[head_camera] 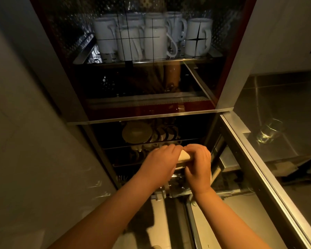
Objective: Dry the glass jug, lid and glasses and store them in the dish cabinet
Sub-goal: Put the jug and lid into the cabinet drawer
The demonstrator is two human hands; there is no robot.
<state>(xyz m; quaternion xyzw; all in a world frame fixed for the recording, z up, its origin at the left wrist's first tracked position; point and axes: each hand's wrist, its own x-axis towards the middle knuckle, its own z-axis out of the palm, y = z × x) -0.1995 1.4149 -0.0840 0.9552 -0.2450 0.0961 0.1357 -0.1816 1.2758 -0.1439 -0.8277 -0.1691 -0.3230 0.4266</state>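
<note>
At open lower cabinet (104,151): left hand (162,162), right hand (198,164) grip pale lid (184,156).

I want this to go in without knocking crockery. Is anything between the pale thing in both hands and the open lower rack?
Nothing visible blocks it. Both hands, left and right, hold the pale object at the lower rack; the plates sit further back.

Both forearms reach forward, close together. The left hand (160,159) and the right hand (197,162) meet at the fingertips, fingers curled down, gripping a pale thing between them.
</note>
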